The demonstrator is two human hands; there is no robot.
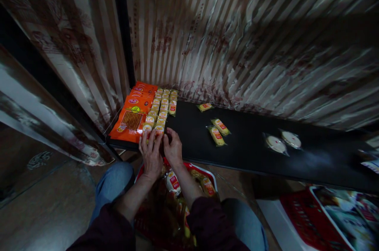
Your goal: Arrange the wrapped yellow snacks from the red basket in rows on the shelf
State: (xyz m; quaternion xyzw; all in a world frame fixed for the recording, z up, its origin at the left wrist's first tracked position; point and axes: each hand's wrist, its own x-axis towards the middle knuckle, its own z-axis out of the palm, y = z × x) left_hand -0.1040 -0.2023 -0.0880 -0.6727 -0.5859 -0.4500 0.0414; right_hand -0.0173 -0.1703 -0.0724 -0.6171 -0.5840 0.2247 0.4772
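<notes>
My left hand (152,157) reaches to the front end of two rows of small wrapped cakes (159,121) on a black shelf. Its fingers are stretched out and touch the nearest packets, partly covering them. Close by on the right is my right hand (173,147), its fingers loosely bent near the shelf's front edge, with nothing visible in them. A shorter third row of wrapped cakes (173,104) stands behind, towards the curtain. Left of the rows lie overlapping orange snack bags (133,111). Under my forearms, between my knees, a red basket (213,178) holds more wrapped cakes.
Loose yellow packets (216,135) lie mid-shelf, and two round white packets (276,144) lie farther right. Pleated curtain (222,38) hangs behind the black shelf (245,156). A dark post (122,26) rises at the left. Another red basket (308,213) with packages stands lower right.
</notes>
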